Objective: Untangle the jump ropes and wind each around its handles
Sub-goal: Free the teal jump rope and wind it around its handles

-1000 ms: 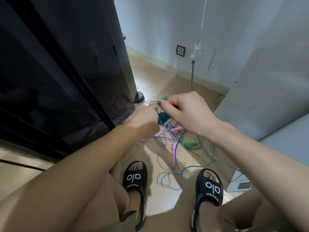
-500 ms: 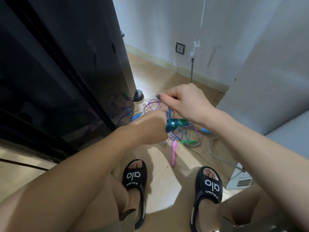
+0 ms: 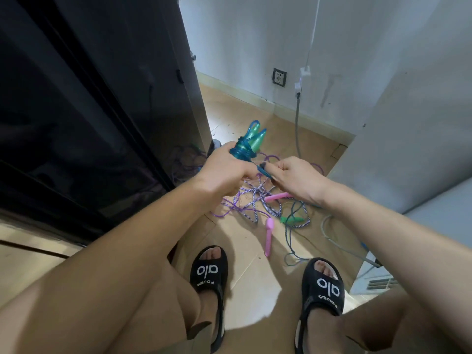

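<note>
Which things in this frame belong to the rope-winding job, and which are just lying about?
Job:
- green handles wound with teal rope, gripped by left hand
- rope end pinched by right hand
- tangled ropes on floor
- pink handles

Lying about:
- black cabinet
- wall socket
- grey cable
- black sandals

Both forearms reach forward and converge, the left hand [image 3: 224,172] curled in a grip around a bundle that sticks up past its knuckles, while the right hand [image 3: 293,178], just beside it and slightly lower, pinches a strand between thumb and bent fingers.
</note>
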The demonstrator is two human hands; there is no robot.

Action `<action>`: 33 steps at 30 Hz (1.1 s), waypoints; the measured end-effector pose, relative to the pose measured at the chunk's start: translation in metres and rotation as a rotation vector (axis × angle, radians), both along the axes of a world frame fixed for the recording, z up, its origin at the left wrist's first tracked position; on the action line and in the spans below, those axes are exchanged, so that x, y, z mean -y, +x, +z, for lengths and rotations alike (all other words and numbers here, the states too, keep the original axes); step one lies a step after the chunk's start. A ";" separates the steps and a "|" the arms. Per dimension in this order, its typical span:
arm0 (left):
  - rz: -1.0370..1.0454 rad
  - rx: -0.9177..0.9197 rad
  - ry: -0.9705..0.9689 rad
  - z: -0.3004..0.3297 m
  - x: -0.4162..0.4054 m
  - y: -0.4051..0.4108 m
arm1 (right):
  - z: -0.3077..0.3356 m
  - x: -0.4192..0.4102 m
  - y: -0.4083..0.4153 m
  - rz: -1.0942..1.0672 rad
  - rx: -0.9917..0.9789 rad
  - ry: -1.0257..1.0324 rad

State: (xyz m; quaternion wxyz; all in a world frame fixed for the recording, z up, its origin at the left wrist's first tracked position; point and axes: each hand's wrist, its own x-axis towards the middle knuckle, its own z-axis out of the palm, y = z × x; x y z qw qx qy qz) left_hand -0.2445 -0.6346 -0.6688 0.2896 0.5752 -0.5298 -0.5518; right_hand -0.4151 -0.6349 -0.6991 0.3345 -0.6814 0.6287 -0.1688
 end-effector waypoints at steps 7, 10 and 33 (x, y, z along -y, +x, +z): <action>0.001 0.318 0.002 -0.014 0.012 0.020 | 0.021 -0.013 0.010 0.055 -0.066 -0.238; -0.146 0.559 -0.067 -0.017 0.012 0.022 | 0.029 -0.017 0.015 0.151 -0.070 -0.354; -0.276 0.354 -0.368 0.007 -0.016 -0.005 | -0.004 0.010 0.003 0.002 0.150 -0.057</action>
